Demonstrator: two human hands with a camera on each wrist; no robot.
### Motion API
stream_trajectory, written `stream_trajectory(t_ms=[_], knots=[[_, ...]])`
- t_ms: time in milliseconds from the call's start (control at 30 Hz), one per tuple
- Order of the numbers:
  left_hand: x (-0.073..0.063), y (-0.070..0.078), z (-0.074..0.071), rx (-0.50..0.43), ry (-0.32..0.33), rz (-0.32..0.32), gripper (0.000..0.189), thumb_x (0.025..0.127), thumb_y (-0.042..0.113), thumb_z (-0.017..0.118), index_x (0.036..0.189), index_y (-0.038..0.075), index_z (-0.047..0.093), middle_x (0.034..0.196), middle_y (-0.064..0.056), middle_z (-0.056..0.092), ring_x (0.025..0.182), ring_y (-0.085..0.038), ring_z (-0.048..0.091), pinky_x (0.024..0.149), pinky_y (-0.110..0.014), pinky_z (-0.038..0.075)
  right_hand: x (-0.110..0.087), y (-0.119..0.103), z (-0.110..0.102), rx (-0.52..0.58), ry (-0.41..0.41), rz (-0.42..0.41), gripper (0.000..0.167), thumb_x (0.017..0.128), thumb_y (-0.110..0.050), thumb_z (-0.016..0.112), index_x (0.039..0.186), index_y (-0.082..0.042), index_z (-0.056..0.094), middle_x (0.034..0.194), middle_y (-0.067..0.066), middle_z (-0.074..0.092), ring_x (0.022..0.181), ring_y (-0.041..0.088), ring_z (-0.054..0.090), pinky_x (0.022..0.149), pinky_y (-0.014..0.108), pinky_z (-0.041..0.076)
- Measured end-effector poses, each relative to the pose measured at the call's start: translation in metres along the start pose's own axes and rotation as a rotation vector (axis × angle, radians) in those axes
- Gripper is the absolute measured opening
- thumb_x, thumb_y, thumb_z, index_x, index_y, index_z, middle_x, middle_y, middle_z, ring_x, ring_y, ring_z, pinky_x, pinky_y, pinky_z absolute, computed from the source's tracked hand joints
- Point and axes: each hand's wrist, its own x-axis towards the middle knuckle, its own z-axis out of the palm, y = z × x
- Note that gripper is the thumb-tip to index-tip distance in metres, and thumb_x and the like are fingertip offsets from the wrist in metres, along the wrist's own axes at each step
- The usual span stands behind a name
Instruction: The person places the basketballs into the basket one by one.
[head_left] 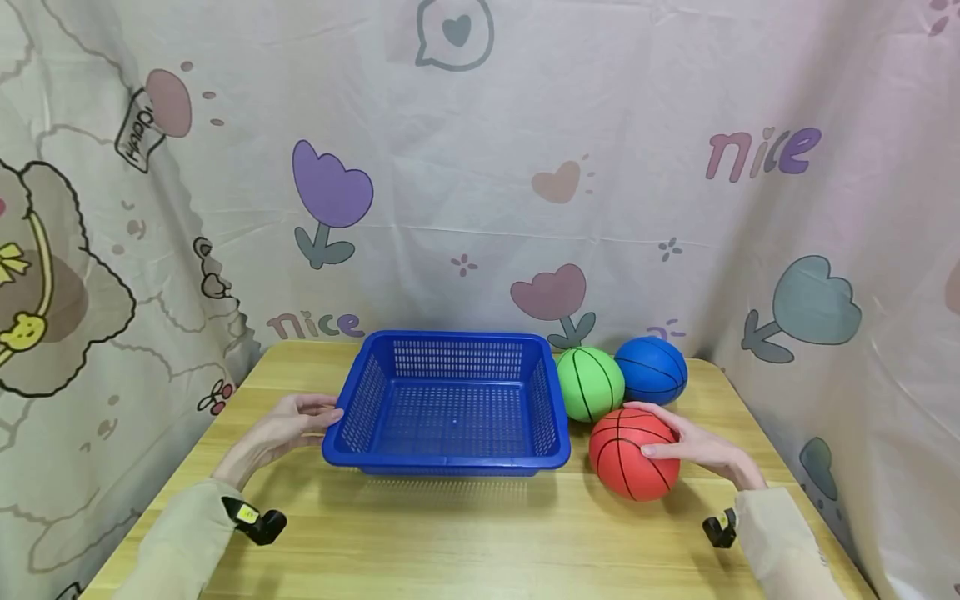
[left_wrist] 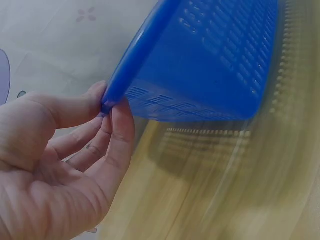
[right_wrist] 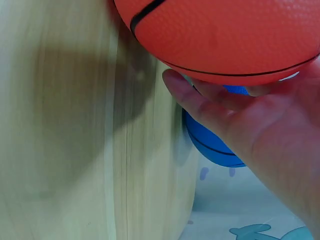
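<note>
A blue plastic basket (head_left: 450, 462) with perforated walls sits mid-table, nothing inside it. My left hand (head_left: 296, 429) pinches the basket's left rim between thumb and fingers; the left wrist view shows the thumb on top of the rim (left_wrist: 127, 70) and the fingers beneath. On the right, my right hand (head_left: 697, 442) holds the red ball (head_left: 630, 458) from its right side, thumb in front and fingers over the top. In the right wrist view, fingers (right_wrist: 200, 102) curve along the red ball. The green ball (head_left: 588, 385) stands between the basket and the blue ball (head_left: 652, 371).
The wooden table (head_left: 450, 542) reaches back to a patterned cloth (head_left: 465, 167) that hangs behind it and along both sides. Green and blue balls stand close together behind the red one. A small black device is strapped at each wrist.
</note>
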Motion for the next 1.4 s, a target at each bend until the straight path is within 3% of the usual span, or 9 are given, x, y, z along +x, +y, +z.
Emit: stream_trajectory(t_ms=[333, 533, 667, 833, 1033, 1167, 1400], knots=[[0.0, 0.002, 0.002, 0.045, 0.044, -0.038, 0.064, 0.102, 0.016, 0.059, 0.146, -0.019, 0.028, 0.108, 0.0, 0.066, 0.092, -0.007, 0.068, 0.083, -0.03, 0.059, -0.001, -0.003, 0.002, -0.006, 0.044, -0.012, 0.071, 0.094, -0.018, 0.065, 0.154, -0.007, 0.029, 0.147, 0.033, 0.039, 0.124, 0.036, 0.052, 0.091, 0.045, 0.056], [0.0, 0.002, 0.003, 0.026, 0.041, -0.037, 0.063, 0.101, 0.016, 0.06, 0.145, -0.019, 0.03, 0.106, 0.001, 0.066, 0.09, -0.008, 0.068, 0.081, -0.031, 0.06, -0.001, -0.002, 0.002, -0.012, 0.093, -0.008, 0.07, 0.092, -0.016, 0.067, 0.153, -0.009, 0.033, 0.144, 0.029, 0.045, 0.123, 0.033, 0.053, 0.089, 0.042, 0.056], [0.001, 0.002, 0.003, 0.011, 0.045, -0.04, 0.061, 0.101, 0.015, 0.06, 0.144, -0.018, 0.032, 0.103, 0.002, 0.066, 0.089, -0.008, 0.068, 0.081, -0.031, 0.06, -0.003, -0.005, -0.001, -0.008, 0.125, -0.016, 0.07, 0.092, -0.016, 0.066, 0.153, -0.01, 0.033, 0.142, 0.022, 0.048, 0.121, 0.033, 0.053, 0.087, 0.043, 0.057], [0.002, 0.001, 0.002, 0.007, 0.049, -0.045, 0.061, 0.101, 0.016, 0.061, 0.144, -0.017, 0.033, 0.103, 0.002, 0.067, 0.09, -0.009, 0.069, 0.082, -0.032, 0.06, -0.003, -0.012, -0.005, -0.003, 0.138, -0.046, 0.067, 0.093, -0.015, 0.064, 0.153, -0.012, 0.034, 0.134, 0.003, 0.053, 0.119, 0.031, 0.053, 0.087, 0.042, 0.058], [0.001, 0.001, 0.003, 0.014, 0.033, -0.038, 0.064, 0.101, 0.018, 0.062, 0.145, -0.017, 0.031, 0.106, 0.001, 0.067, 0.092, -0.01, 0.069, 0.083, -0.033, 0.06, -0.003, -0.023, -0.011, 0.006, 0.141, -0.111, 0.063, 0.094, -0.013, 0.061, 0.152, -0.013, 0.036, 0.128, -0.013, 0.056, 0.115, 0.015, 0.057, 0.085, 0.04, 0.06], [0.001, 0.002, 0.003, 0.014, 0.021, -0.039, 0.066, 0.101, 0.018, 0.061, 0.147, -0.017, 0.028, 0.109, -0.001, 0.067, 0.093, -0.011, 0.07, 0.084, -0.033, 0.06, -0.002, -0.033, -0.015, 0.008, 0.146, -0.151, 0.063, 0.093, -0.011, 0.06, 0.151, -0.014, 0.036, 0.128, -0.014, 0.056, 0.114, 0.008, 0.058, 0.084, 0.04, 0.06], [0.001, 0.002, 0.002, -0.007, 0.004, -0.035, 0.062, 0.101, 0.017, 0.061, 0.145, -0.016, 0.033, 0.106, 0.001, 0.07, 0.092, -0.012, 0.071, 0.081, -0.032, 0.061, 0.008, -0.058, -0.018, -0.029, 0.161, -0.159, 0.063, 0.092, -0.013, 0.063, 0.15, -0.016, 0.038, 0.127, -0.008, 0.055, 0.112, 0.015, 0.06, 0.083, 0.041, 0.061]])
